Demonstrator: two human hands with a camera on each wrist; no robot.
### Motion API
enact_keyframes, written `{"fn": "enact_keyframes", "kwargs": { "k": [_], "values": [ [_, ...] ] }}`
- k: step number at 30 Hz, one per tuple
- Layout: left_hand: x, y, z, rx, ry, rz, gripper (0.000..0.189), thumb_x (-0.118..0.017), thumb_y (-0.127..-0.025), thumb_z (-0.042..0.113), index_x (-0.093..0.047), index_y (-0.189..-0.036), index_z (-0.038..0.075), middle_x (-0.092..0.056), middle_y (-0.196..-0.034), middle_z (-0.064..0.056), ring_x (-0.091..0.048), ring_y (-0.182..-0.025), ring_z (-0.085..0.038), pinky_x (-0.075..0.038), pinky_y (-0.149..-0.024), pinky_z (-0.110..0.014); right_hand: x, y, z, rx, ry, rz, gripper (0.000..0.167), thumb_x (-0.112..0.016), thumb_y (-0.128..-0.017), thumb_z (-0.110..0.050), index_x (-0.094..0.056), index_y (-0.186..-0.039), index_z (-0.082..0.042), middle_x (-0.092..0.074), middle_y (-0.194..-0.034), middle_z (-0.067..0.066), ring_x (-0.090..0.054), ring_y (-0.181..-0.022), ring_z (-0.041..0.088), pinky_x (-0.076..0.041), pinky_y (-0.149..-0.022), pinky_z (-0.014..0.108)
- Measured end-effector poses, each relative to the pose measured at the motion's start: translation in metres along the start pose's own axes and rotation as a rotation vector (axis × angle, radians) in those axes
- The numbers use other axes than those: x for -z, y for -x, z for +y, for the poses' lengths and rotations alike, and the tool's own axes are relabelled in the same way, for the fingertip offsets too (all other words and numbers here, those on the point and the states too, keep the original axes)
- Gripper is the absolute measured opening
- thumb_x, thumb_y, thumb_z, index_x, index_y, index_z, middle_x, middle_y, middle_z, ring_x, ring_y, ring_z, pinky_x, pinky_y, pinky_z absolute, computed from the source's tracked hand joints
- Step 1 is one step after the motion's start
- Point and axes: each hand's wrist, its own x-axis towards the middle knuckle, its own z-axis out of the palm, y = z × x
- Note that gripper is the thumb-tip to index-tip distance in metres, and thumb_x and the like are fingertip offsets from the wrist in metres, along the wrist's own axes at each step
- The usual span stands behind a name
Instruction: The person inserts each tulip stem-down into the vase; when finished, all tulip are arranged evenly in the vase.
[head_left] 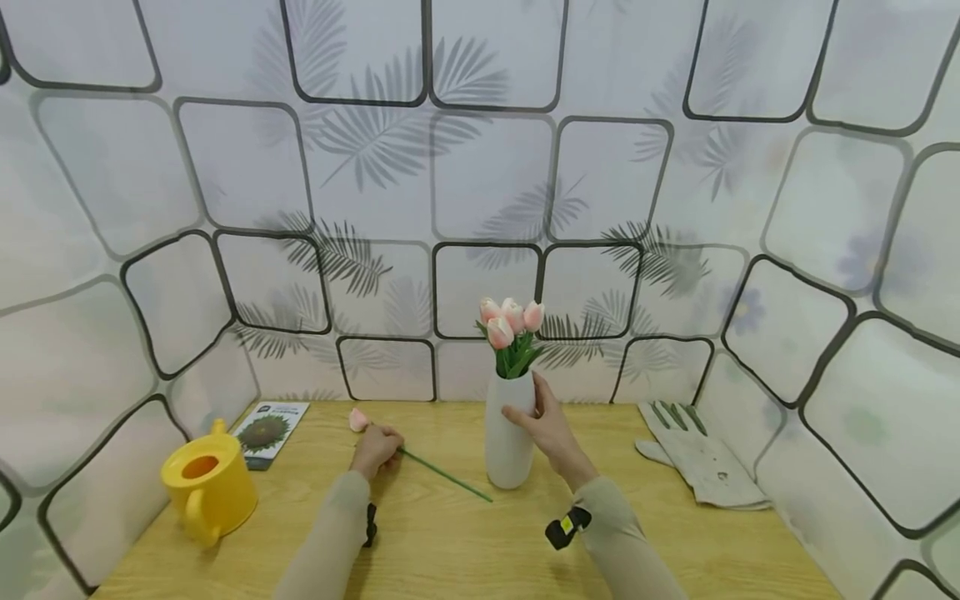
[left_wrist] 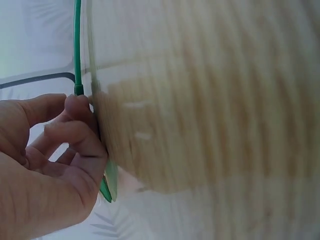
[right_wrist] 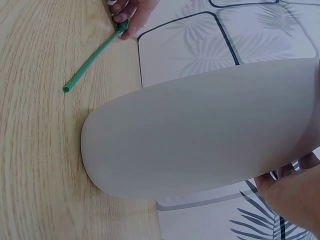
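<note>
A tall white vase (head_left: 506, 442) stands upright on the wooden table, holding several pink tulips (head_left: 501, 332) with green leaves. Around its upper right side my right hand (head_left: 551, 433) curls, thumb across the front; the right wrist view has the vase (right_wrist: 200, 130) filling its middle. Left of it, my left hand (head_left: 377, 450) grips a single pink tulip (head_left: 358, 420) close below the bloom. Its green stem (right_wrist: 90, 62) points toward the vase's base, low over the table. In the left wrist view, fingers (left_wrist: 82, 140) pinch the stem (left_wrist: 77, 45), and a leaf tip shows beneath them.
A yellow watering can (head_left: 213, 492) stands at the left, in front of a seed packet with a sunflower-like picture (head_left: 266, 433). Pale gloves (head_left: 712, 467) lie at the right. Patterned fabric walls (head_left: 487, 175) enclose the table's back and sides.
</note>
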Motion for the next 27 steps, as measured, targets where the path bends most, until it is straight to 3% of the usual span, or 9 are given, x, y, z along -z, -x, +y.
{"fn": "enact_keyframes", "kwargs": {
  "k": [4, 9, 17, 27],
  "values": [
    [0.0, 0.001, -0.001, -0.009, 0.025, 0.016, 0.018, -0.058, -0.091, 0.006, -0.066, -0.101, -0.006, -0.059, -0.061, -0.004, -0.055, -0.051, -0.01, -0.047, -0.047, -0.022, 0.0, -0.004, 0.008, 0.013, 0.007, 0.024, 0.084, -0.072, -0.091, -0.022, -0.019, -0.156, -0.022, -0.031, -0.158, 0.012, -0.032, -0.144, 0.036, -0.029, -0.116, 0.059],
    [0.001, 0.004, -0.001, 0.0, 0.129, -0.001, 0.011, -0.061, -0.09, 0.001, -0.063, -0.096, -0.008, -0.061, -0.065, -0.007, -0.057, -0.053, -0.011, -0.053, -0.05, -0.024, -0.001, -0.003, 0.01, 0.036, 0.019, 0.04, 0.083, -0.073, -0.09, -0.024, -0.022, -0.156, -0.022, -0.035, -0.156, 0.012, -0.036, -0.142, 0.036, -0.032, -0.114, 0.058],
    [0.006, 0.01, 0.0, -0.056, 0.156, 0.016, 0.007, -0.069, -0.087, 0.001, -0.064, -0.085, -0.003, -0.061, -0.063, -0.007, -0.057, -0.05, -0.013, -0.052, -0.048, -0.027, -0.003, -0.001, 0.009, 0.051, 0.023, 0.04, 0.083, -0.072, -0.091, -0.023, -0.021, -0.156, -0.018, -0.035, -0.156, 0.015, -0.037, -0.14, 0.039, -0.032, -0.113, 0.06],
    [0.016, 0.014, 0.014, -0.073, 0.332, 0.053, 0.022, -0.064, -0.092, 0.002, -0.058, -0.11, -0.009, -0.062, -0.077, -0.006, -0.064, -0.065, -0.014, -0.06, -0.062, -0.03, -0.004, -0.002, 0.008, 0.04, 0.013, 0.042, 0.083, -0.073, -0.09, -0.022, -0.022, -0.155, -0.021, -0.036, -0.156, 0.012, -0.038, -0.14, 0.036, -0.032, -0.113, 0.058]
  ]
}}
